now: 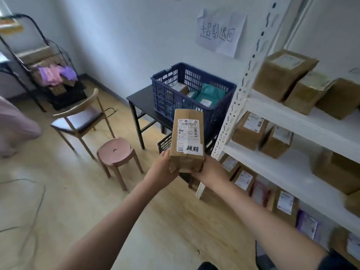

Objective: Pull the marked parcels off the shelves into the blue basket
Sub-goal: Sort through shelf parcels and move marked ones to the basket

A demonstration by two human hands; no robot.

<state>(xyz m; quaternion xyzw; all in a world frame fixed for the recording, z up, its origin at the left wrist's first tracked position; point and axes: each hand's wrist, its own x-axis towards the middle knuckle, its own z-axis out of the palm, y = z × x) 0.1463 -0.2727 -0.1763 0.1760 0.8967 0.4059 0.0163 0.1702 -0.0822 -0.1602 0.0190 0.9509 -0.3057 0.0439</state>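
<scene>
Gripping: left hand (pixel 165 166) and right hand (pixel 207 172) are clasping the marked parcel's (pixel 187 139) near end.
Risking: parcel is tipping forward, dropping short of the blue basket (pixel 171 98).

Parcel depot; shelving (pixel 303 117) (stacked with labelled boxes (pixel 280 75)).
</scene>
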